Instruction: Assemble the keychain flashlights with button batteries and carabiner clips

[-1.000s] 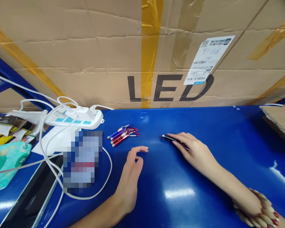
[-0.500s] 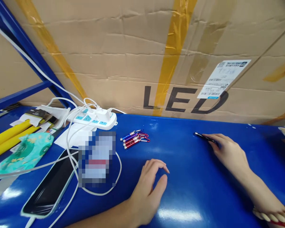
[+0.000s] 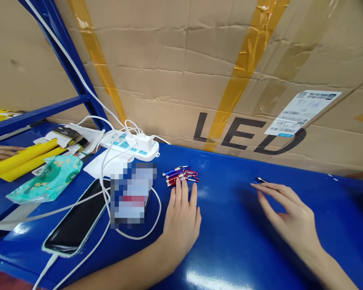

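My left hand [image 3: 181,219] lies palm down with its fingers apart, the fingertips at the near edge of a small group of blue, purple and red metal keychain lights [image 3: 178,175] with carabiner clips. My right hand [image 3: 290,213] is over the blue table at the right, thumb and fingers apart and nothing seen between them. Just behind its fingers a dark pen-like item [image 3: 261,179] lies on the table, partly hidden by the hand.
A white power strip [image 3: 148,151] with cables stands at the back. Left are a black phone [image 3: 77,221], a blurred-out phone [image 3: 134,195], a teal packet [image 3: 48,179] and yellow tubes [image 3: 27,161]. Another person's hand [image 3: 3,153] is at the far left. A cardboard box [image 3: 169,88] stands behind.
My left hand has moved forward to the keychain lights and its fingers have spread. My right hand has let go of the dark item. The view has shifted, and another person's hand now shows.
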Demonstrator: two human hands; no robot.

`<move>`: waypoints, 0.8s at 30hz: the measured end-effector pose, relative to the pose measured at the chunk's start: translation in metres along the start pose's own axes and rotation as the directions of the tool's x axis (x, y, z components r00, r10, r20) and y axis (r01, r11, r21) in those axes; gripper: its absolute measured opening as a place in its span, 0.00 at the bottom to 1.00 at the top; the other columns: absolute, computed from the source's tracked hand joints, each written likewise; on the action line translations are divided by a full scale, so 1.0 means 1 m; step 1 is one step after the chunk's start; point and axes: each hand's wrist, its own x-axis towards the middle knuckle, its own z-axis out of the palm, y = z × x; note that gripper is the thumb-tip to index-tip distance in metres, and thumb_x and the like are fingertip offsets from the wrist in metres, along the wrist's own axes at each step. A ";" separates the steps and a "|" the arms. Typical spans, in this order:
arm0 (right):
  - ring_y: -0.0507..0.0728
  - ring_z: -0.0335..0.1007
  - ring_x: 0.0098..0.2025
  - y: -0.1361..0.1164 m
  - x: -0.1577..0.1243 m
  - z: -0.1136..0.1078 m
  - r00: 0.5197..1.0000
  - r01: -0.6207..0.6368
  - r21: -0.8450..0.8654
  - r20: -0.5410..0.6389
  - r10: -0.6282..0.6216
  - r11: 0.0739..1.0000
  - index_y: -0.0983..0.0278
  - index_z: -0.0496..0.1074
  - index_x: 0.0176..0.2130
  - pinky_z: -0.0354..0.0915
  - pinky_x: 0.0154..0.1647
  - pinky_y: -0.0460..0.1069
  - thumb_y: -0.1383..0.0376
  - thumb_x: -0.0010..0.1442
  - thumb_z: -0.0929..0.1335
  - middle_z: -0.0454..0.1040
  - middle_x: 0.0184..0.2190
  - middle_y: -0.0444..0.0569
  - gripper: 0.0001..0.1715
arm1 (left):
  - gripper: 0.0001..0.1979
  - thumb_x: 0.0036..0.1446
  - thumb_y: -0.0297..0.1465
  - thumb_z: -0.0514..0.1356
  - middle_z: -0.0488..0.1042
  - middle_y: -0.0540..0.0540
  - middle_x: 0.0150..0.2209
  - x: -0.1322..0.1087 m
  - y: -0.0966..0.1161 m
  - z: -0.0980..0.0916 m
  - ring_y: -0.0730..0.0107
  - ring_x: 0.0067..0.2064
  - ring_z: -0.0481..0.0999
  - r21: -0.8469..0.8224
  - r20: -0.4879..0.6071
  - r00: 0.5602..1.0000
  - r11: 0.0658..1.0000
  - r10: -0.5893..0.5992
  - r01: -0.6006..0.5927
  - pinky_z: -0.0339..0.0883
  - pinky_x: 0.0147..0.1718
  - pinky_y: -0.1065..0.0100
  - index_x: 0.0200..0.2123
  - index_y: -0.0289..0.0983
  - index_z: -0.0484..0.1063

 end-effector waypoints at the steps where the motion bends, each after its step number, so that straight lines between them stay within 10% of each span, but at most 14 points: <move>1: 0.57 0.72 0.38 -0.002 -0.001 0.001 0.999 0.038 0.009 0.011 -0.038 0.999 0.61 0.72 0.40 0.66 0.41 0.53 0.68 0.59 0.64 0.75 0.36 0.49 0.09 | 0.26 0.58 0.28 0.55 0.62 0.25 0.58 0.002 -0.001 -0.001 0.38 0.59 0.61 0.042 -0.014 1.000 0.999 -0.020 0.021 0.64 0.51 0.48 0.59 0.27 0.61; 7: 0.55 0.71 0.37 -0.003 -0.004 0.004 0.989 0.140 0.067 0.048 -0.143 0.988 0.61 0.71 0.41 0.65 0.39 0.52 0.72 0.59 0.65 0.73 0.36 0.49 0.11 | 0.23 0.58 0.20 0.53 0.71 0.29 0.50 0.014 -0.012 -0.011 0.44 0.52 0.70 0.128 0.144 0.988 0.991 -0.046 0.027 0.66 0.48 0.51 0.58 0.25 0.62; 13: 0.55 0.70 0.38 -0.018 -0.004 -0.003 0.987 0.143 0.127 0.061 -0.151 0.982 0.60 0.70 0.43 0.65 0.39 0.52 0.74 0.58 0.65 0.73 0.38 0.49 0.14 | 0.23 0.59 0.16 0.50 0.72 0.38 0.46 0.009 -0.002 -0.014 0.53 0.46 0.70 -0.218 0.232 0.966 0.974 0.112 -0.061 0.67 0.44 0.53 0.57 0.31 0.62; 24: 0.56 0.70 0.40 -0.058 -0.014 -0.002 0.897 0.070 0.332 0.391 -0.205 0.941 0.65 0.69 0.49 0.65 0.39 0.51 0.60 0.63 0.64 0.75 0.40 0.52 0.17 | 0.09 0.57 0.20 0.58 0.75 0.48 0.31 0.004 0.009 -0.006 0.68 0.33 0.71 -0.781 0.032 0.985 0.619 0.169 -0.080 0.67 0.38 0.64 0.34 0.37 0.75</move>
